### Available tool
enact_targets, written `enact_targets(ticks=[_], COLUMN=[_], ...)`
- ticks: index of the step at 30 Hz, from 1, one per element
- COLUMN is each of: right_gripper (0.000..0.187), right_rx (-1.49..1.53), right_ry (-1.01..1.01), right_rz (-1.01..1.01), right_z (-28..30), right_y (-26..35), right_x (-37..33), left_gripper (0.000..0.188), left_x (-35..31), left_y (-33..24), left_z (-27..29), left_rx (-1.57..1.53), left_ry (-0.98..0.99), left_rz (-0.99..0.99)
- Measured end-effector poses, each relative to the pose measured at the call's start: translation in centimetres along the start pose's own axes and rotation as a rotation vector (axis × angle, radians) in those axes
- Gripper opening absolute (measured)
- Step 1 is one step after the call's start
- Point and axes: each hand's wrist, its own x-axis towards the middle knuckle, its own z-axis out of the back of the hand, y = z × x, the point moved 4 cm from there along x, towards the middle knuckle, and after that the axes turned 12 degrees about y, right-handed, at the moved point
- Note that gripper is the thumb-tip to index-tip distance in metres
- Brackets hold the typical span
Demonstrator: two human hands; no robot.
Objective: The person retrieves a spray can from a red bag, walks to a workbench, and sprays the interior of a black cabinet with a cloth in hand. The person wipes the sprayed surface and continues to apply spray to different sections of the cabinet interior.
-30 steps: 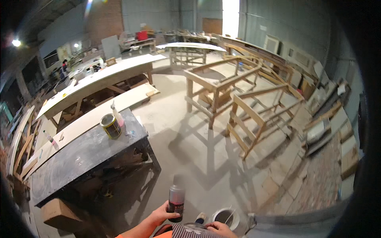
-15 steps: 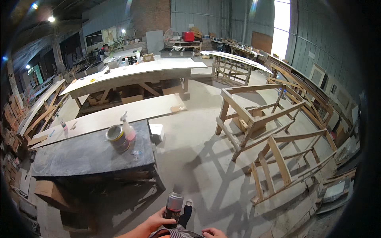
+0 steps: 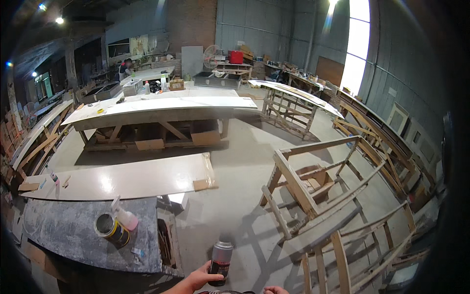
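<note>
My left hand (image 3: 197, 280) is wrapped round an aerosol can (image 3: 222, 261) with a silver upper part and a dark lower body. The can stands nearly upright above the concrete floor, low in the middle of the view. My right hand (image 3: 275, 290) shows only as a bit of fingers at the lower edge, apart from the can; most of it is cut off. On the dark workbench (image 3: 68, 235) at the left stand an open tin (image 3: 119, 234) with a yellow-and-black label and a spray bottle (image 3: 128, 219) of pink liquid.
A long pale panel (image 3: 132, 174) lies beyond the workbench, and a large white-topped table (image 3: 161, 104) stands further back. Wooden frames (image 3: 298, 183) are at the right, one with a cardboard box (image 3: 318, 183) inside. Another person (image 3: 125, 69) is far back left.
My view has shifted, so the workbench and tin sit lower and further left. My left hand still grips the can, now slightly to the right. Less of my right hand shows.
</note>
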Motion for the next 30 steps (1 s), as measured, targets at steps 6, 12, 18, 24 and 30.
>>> enact_targets(ticks=[6,12,18,24,30], right_gripper=[0.025,0.025,0.029,0.029,0.030], right_rx=[0.062,-0.174,-0.354,-0.280,-0.384], right_ry=[0.039,0.061,0.392,0.514,0.448], right_rz=[0.016,0.058,0.064,0.162,0.154], right_z=[10.4,22.2,26.1,27.0,31.6], right_y=[0.5,5.6,16.5,21.1,22.0], right_x=[12.5,31.5,46.8,57.1,67.2], left_gripper=[0.074,0.074,0.073,0.059,0.046], left_x=[10.6,23.3,32.8,38.8,50.2], left_y=[-5.7,-13.8,-21.0,-24.9,-34.4], left_z=[2.2,2.6,6.2,10.9,18.3], left_rx=[0.043,-0.163,0.099,-0.029,-0.263], left_ry=[-0.107,-0.166,-0.324,-0.393,-0.319], left_rz=[-0.011,-0.157,-0.154,-0.331,-0.464])
